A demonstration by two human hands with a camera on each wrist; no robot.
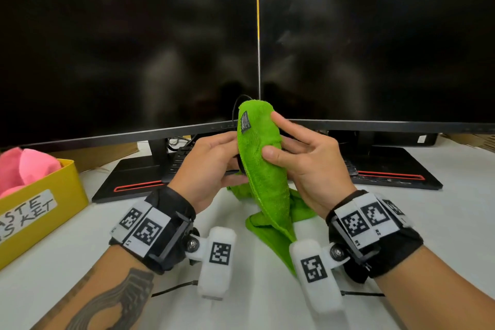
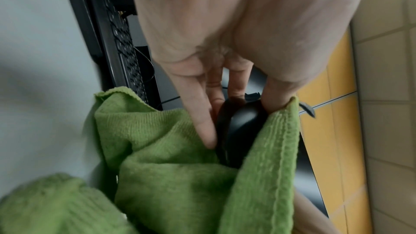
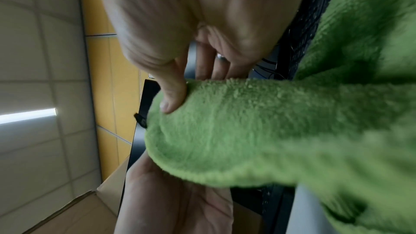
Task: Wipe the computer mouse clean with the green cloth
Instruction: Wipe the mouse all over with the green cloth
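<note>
A green cloth [image 1: 263,169] is draped over a black computer mouse [image 2: 238,127], held up above the desk between both hands. In the head view the cloth hides the mouse almost fully; only its cable [image 1: 237,104] shows above. My left hand [image 1: 211,163] grips the mouse from the left, fingers and thumb curled round its sides [image 2: 202,127]. My right hand [image 1: 302,158] holds the cloth [image 3: 225,122] against the mouse, thumb [image 3: 173,95] on the near face and fingers behind. The cloth's loose end hangs down to the desk.
Two dark monitors [image 1: 128,43] [image 1: 375,40] stand behind on black bases, with a black keyboard [image 1: 182,158] under them. A yellow waste basket [image 1: 40,206] holding pink cloths sits at the left on the white desk [image 1: 442,211].
</note>
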